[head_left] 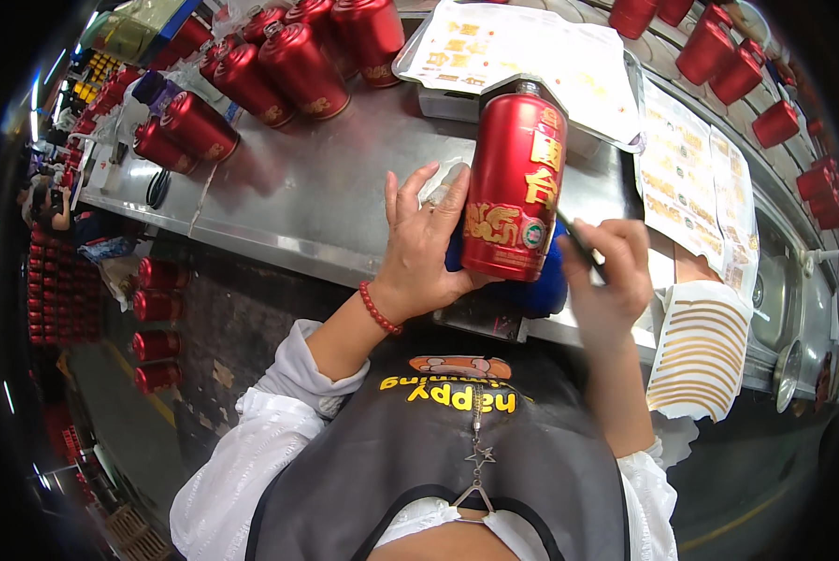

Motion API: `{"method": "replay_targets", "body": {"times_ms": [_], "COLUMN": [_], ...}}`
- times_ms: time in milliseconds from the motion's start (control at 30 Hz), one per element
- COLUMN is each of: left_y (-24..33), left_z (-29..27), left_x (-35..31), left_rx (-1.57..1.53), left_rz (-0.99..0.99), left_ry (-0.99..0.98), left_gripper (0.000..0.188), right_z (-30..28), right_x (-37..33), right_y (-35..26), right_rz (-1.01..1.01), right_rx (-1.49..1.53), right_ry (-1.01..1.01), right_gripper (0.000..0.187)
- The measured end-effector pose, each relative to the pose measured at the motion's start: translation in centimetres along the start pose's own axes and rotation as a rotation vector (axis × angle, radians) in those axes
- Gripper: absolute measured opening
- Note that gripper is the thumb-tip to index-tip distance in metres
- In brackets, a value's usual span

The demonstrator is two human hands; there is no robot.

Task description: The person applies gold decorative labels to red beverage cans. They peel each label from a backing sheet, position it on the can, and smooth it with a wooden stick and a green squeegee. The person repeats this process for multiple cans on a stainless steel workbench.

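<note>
Red bottle steadied for a thin tool

At frame centre, the left hand [426, 245] gripped the upright red bottle [515, 187]; right-hand fingers [616, 252] pinched a dark thin tool [583, 245] beside its lower right.

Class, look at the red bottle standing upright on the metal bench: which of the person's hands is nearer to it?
Left. The left hand grips the red bottle from its left side, fingers against it. The right hand sits just right of its base, holding a thin dark tool, apart from it.

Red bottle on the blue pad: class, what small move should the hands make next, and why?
Probably bring the right hand and its thin dark tool against the red bottle. The left hand steadies it upright on the blue pad, and the tool tip sits beside the small round label.
</note>
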State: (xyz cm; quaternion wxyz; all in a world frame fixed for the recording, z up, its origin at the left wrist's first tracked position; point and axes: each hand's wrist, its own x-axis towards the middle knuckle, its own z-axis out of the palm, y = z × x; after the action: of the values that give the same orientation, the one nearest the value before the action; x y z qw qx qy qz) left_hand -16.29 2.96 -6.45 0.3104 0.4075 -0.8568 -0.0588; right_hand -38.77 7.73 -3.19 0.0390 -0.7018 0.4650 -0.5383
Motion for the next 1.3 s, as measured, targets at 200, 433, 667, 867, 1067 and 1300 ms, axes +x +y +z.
{"method": "replay_targets", "body": {"times_ms": [200,433,667,867,1067,1300], "left_y": [0.3,-0.2,1.0,0.9,0.4,1.1], "left_z": [-0.5,-0.6,-0.2,0.5,1.2,-2.0], "left_x": [0.2,0.4,1.4,1.5,1.2,0.5], "left_rx": [0.008,-0.533,-0.697,-0.762,-0.919,-0.822], "left_rz": [0.031,-0.112,-0.357,-0.373,-0.443,-0.463], "left_ry": [0.037,-0.104,-0.029,0.041,0.114,-0.011], "left_gripper": [0.116,0.113,0.085,0.077,0.065,0.028], "right_z": [-0.4,0.7,0.6,0.7,0.7,0.5], "right_x": [-0.4,-2.0,-1.2,-1.1,-1.3,-1.7], "right_y": [-0.8,0.2,-0.6,-0.8,-0.7,-0.2], "right_rz": [0.375,0.742,0.707,0.737,0.756,0.731], "right_rx": [0.286,0.633,0.498,0.537,0.548,0.450], "right_ry": [-0.020,0.056,-0.030,-0.044,-0.034,-0.026], "right_gripper": [0.016,0.020,0.028,0.033,0.032,0.035]}}
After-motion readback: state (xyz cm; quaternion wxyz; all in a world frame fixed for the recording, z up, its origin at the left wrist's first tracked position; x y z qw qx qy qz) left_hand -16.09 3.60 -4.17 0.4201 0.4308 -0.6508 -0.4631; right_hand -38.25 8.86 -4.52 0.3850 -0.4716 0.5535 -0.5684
